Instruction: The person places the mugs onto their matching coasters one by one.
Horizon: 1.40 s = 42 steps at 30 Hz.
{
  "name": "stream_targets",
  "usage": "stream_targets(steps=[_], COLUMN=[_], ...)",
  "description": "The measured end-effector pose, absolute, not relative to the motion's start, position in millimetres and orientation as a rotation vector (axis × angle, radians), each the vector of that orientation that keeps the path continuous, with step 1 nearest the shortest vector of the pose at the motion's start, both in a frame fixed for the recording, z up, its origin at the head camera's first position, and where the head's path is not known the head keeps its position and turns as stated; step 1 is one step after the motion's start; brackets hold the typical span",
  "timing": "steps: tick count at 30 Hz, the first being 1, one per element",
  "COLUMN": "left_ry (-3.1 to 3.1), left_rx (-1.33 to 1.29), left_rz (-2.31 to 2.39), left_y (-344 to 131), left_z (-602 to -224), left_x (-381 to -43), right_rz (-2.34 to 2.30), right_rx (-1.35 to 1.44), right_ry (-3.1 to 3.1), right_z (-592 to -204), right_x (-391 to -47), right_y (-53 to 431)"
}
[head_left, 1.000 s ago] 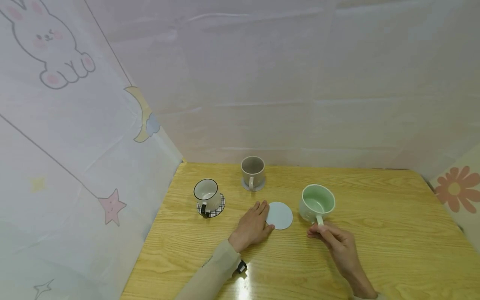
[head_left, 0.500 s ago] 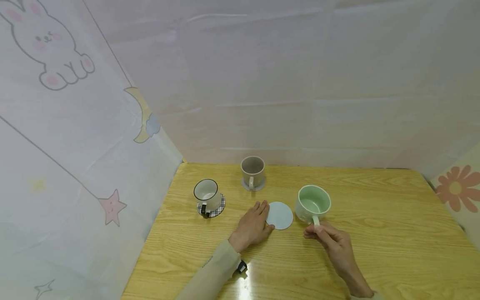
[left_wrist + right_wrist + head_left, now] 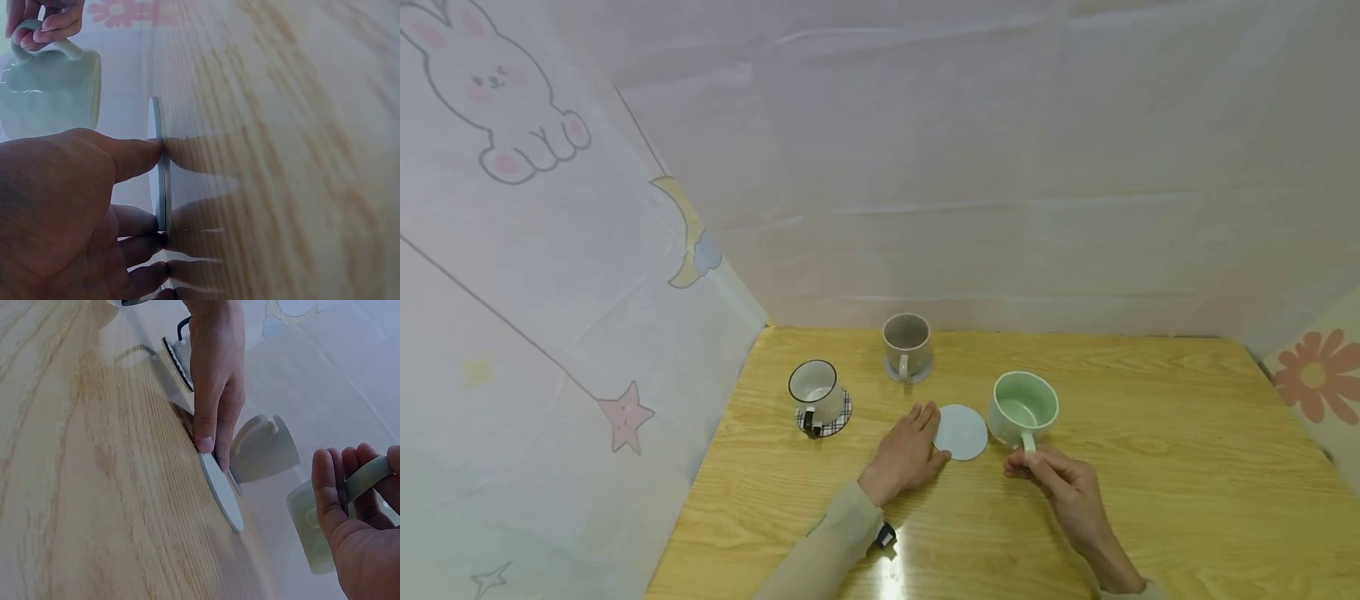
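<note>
In the head view my right hand (image 3: 1063, 496) pinches the handle of a pale green mug (image 3: 1022, 404), which is upright with its inside showing. In the left wrist view the mug (image 3: 53, 94) hangs above the table surface, with a gap under its base. A round pale blue coaster (image 3: 962, 433) lies flat just left of the mug. My left hand (image 3: 906, 454) rests beside this coaster, thumb and forefinger touching its edge. The other fingers lie nearly straight on the table, as the left wrist view shows.
A white mug with a black rim (image 3: 816, 392) sits on a checked coaster (image 3: 844, 408) at the left. Farther back, a grey-beige mug (image 3: 906, 346) stands on a grey coaster (image 3: 925, 371). The wooden table (image 3: 1187, 467) meets a cloth backdrop (image 3: 962, 208) behind.
My right hand has carried the green mug slightly left, closer to the pale blue coaster. My left hand and the other mugs have stayed in place.
</note>
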<state>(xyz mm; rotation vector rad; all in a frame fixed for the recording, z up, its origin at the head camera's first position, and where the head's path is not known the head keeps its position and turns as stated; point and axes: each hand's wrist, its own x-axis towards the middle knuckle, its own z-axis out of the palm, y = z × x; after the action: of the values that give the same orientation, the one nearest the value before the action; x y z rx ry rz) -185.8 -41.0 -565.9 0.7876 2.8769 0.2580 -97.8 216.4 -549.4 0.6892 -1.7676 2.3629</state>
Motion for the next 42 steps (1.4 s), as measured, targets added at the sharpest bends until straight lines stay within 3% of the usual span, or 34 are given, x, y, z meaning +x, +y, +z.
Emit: stream_targets(steps=[42], left_ry=[2.880], left_rx=[0.739], left_rz=[0.339], left_y=[-40.5], left_z=[-563.9], left_x=[-186.7], right_rz=[2.328], right_rx=[0.685], right_ry=[-1.870], right_z=[-565.6], right_x=[-105.0], right_y=[175.8])
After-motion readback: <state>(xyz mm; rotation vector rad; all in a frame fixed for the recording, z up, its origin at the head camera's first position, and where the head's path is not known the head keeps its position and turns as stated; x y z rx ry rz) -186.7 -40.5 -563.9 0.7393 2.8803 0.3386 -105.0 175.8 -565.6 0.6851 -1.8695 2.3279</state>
